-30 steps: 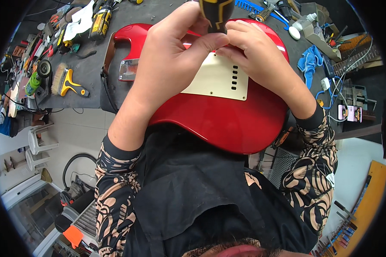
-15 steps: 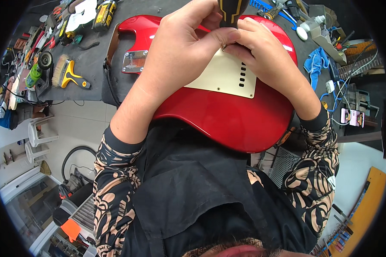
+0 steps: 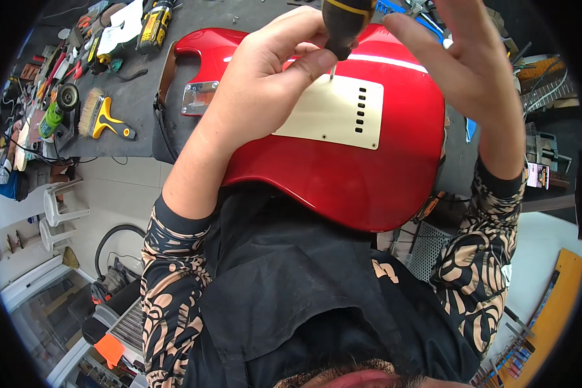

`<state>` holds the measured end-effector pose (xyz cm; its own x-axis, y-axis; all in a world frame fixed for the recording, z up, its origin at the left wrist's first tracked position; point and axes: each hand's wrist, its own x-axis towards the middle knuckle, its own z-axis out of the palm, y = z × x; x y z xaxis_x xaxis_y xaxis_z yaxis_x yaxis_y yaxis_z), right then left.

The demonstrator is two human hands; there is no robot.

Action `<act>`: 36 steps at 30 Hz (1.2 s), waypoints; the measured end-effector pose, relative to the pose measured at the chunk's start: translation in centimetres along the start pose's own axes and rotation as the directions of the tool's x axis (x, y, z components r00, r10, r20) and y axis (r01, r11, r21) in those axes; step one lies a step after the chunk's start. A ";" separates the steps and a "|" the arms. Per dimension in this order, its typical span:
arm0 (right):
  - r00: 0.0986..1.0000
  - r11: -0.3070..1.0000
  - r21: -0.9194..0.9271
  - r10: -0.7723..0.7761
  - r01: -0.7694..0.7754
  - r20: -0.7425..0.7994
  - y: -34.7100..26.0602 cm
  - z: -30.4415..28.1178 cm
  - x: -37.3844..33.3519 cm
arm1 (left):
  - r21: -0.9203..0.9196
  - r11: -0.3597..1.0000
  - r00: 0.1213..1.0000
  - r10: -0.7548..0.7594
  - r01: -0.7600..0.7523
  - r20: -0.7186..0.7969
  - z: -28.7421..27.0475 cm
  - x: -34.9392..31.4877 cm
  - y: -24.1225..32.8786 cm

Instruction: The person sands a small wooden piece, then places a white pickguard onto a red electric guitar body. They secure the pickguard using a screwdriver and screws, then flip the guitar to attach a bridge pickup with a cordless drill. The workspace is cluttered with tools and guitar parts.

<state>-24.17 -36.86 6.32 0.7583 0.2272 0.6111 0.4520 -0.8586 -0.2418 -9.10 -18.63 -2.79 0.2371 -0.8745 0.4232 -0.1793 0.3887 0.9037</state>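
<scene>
A red electric guitar body (image 3: pixel 343 184) lies back side up in front of me, with a cream back plate (image 3: pixel 317 116) and a chrome neck plate (image 3: pixel 199 98) on it. My left hand (image 3: pixel 258 84) rests over the body, thumb and fingers closed on the lower part of a black and yellow screwdriver (image 3: pixel 347 26). Its metal shaft points down to the far edge of the cream plate. My right hand (image 3: pixel 469 71) is raised over the body's right end, fingers apart, nothing visible in it and slightly blurred.
On the bench at left lie a wide yellow-handled brush (image 3: pixel 107 119), a green spray can (image 3: pixel 50 119) and a yellow and black power tool (image 3: pixel 154 29). A guitar neck (image 3: pixel 553 94) and a phone (image 3: pixel 538 174) are at the right. White plastic chairs (image 3: pixel 64 204) stand on the floor at left.
My right hand has left the screwdriver tip area and moved up and right, opening its fingers. My left hand keeps the screwdriver, which now leans slightly. The cream plate is more exposed.
</scene>
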 end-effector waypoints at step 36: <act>0.889 0.959 -0.258 0.015 0.117 0.458 -4.4 -2.8 3.7 | -0.259 0.962 0.995 0.066 -0.083 -0.072 -0.8 -1.5 -1.4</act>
<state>-24.65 -33.55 11.77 0.8959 0.3995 0.1942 0.4009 -0.9155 0.0338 -8.48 -17.63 -4.62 0.2931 -0.8235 0.4857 0.0552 0.5218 0.8513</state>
